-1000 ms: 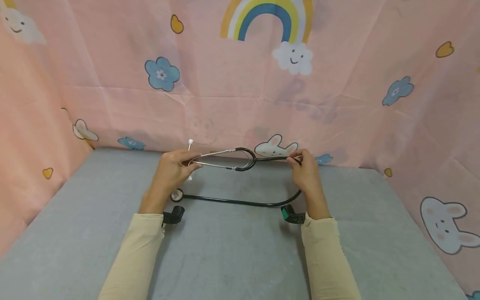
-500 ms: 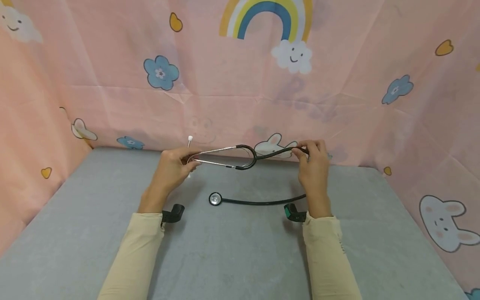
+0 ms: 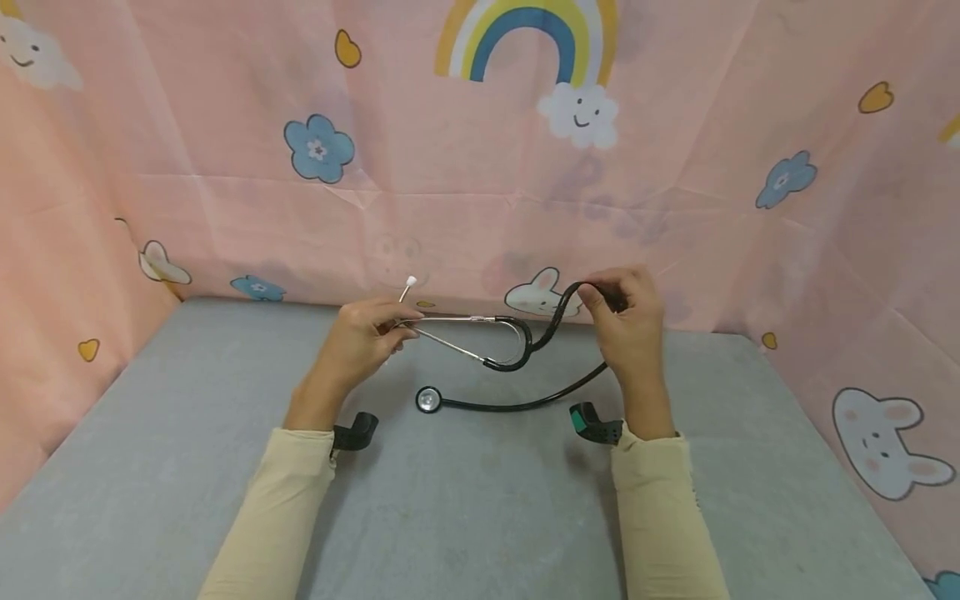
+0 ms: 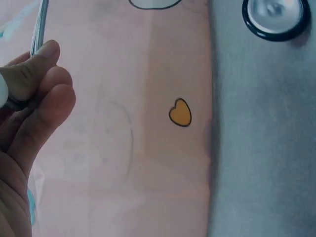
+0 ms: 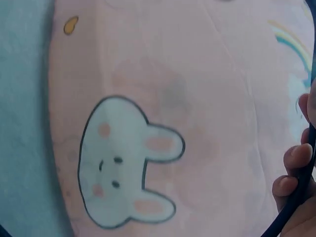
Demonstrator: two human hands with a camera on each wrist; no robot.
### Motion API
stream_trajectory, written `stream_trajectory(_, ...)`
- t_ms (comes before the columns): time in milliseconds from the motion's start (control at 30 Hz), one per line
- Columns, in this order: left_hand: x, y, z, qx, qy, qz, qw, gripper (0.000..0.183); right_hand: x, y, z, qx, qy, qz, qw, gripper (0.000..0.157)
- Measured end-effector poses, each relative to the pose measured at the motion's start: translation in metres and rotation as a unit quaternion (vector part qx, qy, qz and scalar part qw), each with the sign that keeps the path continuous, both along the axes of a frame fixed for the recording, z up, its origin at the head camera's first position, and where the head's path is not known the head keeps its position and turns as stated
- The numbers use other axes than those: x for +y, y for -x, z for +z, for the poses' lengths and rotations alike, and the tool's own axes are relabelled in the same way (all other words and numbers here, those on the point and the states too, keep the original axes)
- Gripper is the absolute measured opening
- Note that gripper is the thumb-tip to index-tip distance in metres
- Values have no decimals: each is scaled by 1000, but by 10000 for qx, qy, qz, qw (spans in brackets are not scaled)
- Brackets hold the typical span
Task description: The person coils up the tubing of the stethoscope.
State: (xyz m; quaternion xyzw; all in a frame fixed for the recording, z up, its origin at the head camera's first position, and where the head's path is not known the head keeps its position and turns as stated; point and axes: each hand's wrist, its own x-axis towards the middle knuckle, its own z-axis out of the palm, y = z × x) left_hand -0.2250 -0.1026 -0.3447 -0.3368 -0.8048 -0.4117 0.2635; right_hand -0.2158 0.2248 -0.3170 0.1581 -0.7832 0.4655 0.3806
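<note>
A stethoscope with black tubing (image 3: 517, 407) and metal ear tubes (image 3: 450, 342) spans both hands in the head view. My left hand (image 3: 360, 337) pinches the ear tubes near their tips, and a white earpiece (image 3: 412, 282) sticks up beyond its fingers. Above the table, my right hand (image 3: 630, 325) grips the black tubing, which bends up from the yoke into the fingers. From that hand the tubing hangs down and curves left to the round chest piece (image 3: 428, 400), low over or on the table. In the left wrist view the chest piece (image 4: 276, 15) shows at top right.
A grey cloth-covered table (image 3: 480, 508) lies under the hands. Behind it hangs a pink printed curtain (image 3: 450, 225), which also runs along both sides. Each wrist wears a small black camera mount (image 3: 356, 432).
My right hand has moved slightly right and up, and the tubing by the yoke has gone from straight to bent. The chest piece has slid right. The left hand has shifted slightly right.
</note>
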Motion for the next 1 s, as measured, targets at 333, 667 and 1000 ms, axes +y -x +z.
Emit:
stream_trajectory(333, 22, -5, 0, 761, 223, -648, 9947, 23, -23, -2, -2, -531, 11, 1176, 9916, 11)
stream_trajectory(667, 38, -13, 6, 1106, 58, -1118, 9875, 23, -38, 2, -9, -527, 242, 1973, 9786, 35)
stream_trajectory(1000, 55, -22, 13, 1647, -182, -979, 9813, 19, -62, -13, 3, -2138, 1071, 2187, 9460, 27)
